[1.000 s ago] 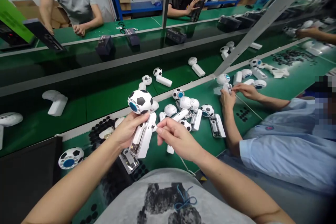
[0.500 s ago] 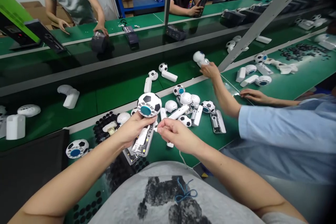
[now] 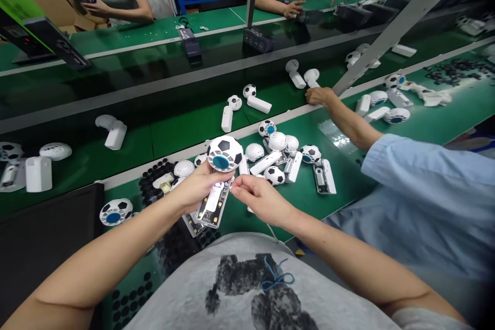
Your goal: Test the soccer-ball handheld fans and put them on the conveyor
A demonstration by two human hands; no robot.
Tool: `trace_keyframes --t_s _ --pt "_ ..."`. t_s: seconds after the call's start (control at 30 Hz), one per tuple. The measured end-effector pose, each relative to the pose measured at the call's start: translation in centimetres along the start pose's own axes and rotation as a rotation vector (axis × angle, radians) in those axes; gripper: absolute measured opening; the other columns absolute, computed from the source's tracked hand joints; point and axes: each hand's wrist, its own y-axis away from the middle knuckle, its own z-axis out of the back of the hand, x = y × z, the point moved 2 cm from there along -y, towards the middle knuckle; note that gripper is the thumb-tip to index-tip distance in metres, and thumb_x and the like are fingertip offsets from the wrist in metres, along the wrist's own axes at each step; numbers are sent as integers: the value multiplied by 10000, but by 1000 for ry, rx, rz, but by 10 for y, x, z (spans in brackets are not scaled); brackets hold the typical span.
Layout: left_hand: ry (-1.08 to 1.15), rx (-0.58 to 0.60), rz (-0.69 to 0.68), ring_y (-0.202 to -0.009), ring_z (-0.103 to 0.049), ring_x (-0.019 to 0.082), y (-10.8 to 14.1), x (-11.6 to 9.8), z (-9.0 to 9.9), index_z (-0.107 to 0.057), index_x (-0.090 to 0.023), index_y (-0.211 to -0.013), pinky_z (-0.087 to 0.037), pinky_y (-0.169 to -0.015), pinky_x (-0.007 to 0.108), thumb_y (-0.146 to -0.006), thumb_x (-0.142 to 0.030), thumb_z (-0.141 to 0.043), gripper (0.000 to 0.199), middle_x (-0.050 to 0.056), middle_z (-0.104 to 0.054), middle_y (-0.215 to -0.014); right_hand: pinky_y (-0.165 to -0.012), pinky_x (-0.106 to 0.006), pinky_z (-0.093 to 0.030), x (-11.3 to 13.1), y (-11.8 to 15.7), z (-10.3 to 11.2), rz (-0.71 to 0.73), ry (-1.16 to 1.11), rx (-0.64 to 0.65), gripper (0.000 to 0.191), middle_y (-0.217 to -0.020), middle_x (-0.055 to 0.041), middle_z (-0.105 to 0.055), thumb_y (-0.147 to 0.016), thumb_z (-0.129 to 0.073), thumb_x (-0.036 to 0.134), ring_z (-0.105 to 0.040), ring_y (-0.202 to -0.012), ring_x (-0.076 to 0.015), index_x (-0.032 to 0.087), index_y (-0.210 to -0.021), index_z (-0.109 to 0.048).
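Note:
My left hand (image 3: pixel 199 185) is closed around a soccer-ball device (image 3: pixel 225 153), just below its black-and-white round head with a blue disc. The device's clear body shows a circuit board with small yellow parts, tilted toward me. At the body's right side, my right hand (image 3: pixel 259 197) pinches the white plug of a cable (image 3: pixel 273 232), its fingertips up against the device's edge. The plug is mostly hidden by the fingers. Under my left hand lies another clear body (image 3: pixel 192 226). Several similar white devices (image 3: pixel 265 162) are heaped just beyond my right hand.
A dark conveyor (image 3: pixel 174 131) carrying white devices runs beyond the bench. At left are a black panel (image 3: pixel 46 247) and a ball-headed device (image 3: pixel 116 212). Black discs (image 3: pixel 131 294) lie on the green top. A co-worker's arm (image 3: pixel 348 118) reaches in at right; a slanted post (image 3: pixel 402 26) stands there.
My right hand has moved closer to the device, and the plug now shows less. The co-worker's hand at right has lowered at the conveyor's edge. Across the line, one person has lifted a dark box.

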Motion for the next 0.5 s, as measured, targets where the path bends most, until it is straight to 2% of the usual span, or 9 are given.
trace_keyframes --t_s 0.1,0.2,0.33,0.4,0.5 --pt "-22 -153 -106 -649 -578 138 -19 -10 31 -562 -148 -880 -456 -624 263 -622 -206 -705 300 14 -623 -746 -465 -219 -251 -4 -1 8 -25 43 -31 186 -543 54 -375 -822 -477 304 -317 -495 -87 167 -717 -547" --pt "-15 -390 -222 -567 -557 120 -51 -28 89 -528 -176 -893 -439 -541 242 -655 -228 -677 286 -18 -582 -665 -430 -221 -195 -11 3 25 -106 -55 -118 234 -524 69 -292 -815 -487 392 -253 -461 -84 173 -766 -550" --pt "-74 -512 -185 -501 -511 85 -93 -42 164 -535 -139 -845 -432 -518 226 -703 -146 -632 173 -26 -544 -624 -436 -234 -123 -17 5 41 -176 -145 -140 313 -543 80 -197 -797 -491 492 -171 -469 -82 180 -783 -515" --pt "-108 -568 -145 -549 -531 91 -113 -40 188 -545 -113 -864 -458 -546 242 -759 -159 -590 123 -6 -558 -674 -449 -241 -115 -19 4 41 -198 -139 -119 331 -554 78 -190 -795 -490 511 -159 -486 -86 181 -786 -511" --pt "-183 -643 -73 -695 -569 114 -138 -31 208 -553 -105 -953 -493 -621 277 -830 -237 -523 183 36 -584 -845 -457 -244 -124 -21 0 37 -217 -109 -93 352 -565 73 -189 -802 -473 529 -155 -501 -90 180 -797 -519"
